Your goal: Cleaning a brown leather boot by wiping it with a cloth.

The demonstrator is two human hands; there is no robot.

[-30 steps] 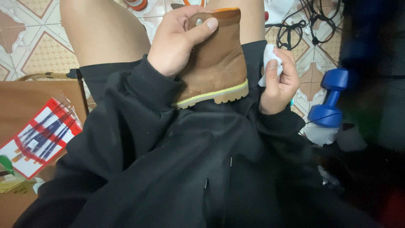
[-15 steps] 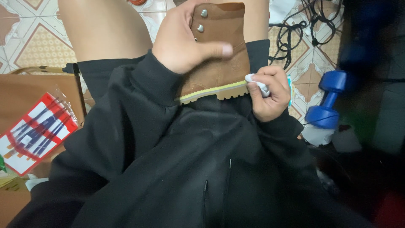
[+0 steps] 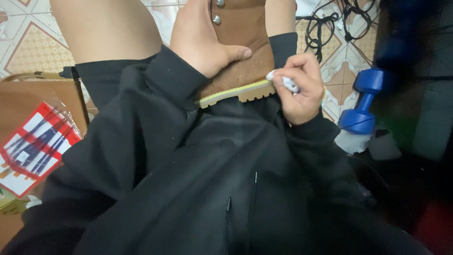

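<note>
Boot on the lap, lying on its side, long axis running up and away from the body, sole end nearest the chest and shaft reaching toward the top edge, where cut off by the frame. Tan-brown suede upper, two round metal studs near the top, a pale yellowish welt along the lower edge, and a lugged tan sole with blocky teeth below that. Left hand clamped over the upper from the left, palm on the suede, thumb stretched across the side toward the right, other fingers out of sight behind the boot. Right hand just right of the sole's end, fingers curled shut around a small white cloth, a corner of it pressed to the sole edge. Black sleeves and a black top filling the lower half. Bare leg to the upper left over patterned floor tiles. Red, white and blue packet on a brown cardboard box at far left. Blue dumbbell on the floor to the right, well apart from the boot, with black cables tangled above it.
</note>
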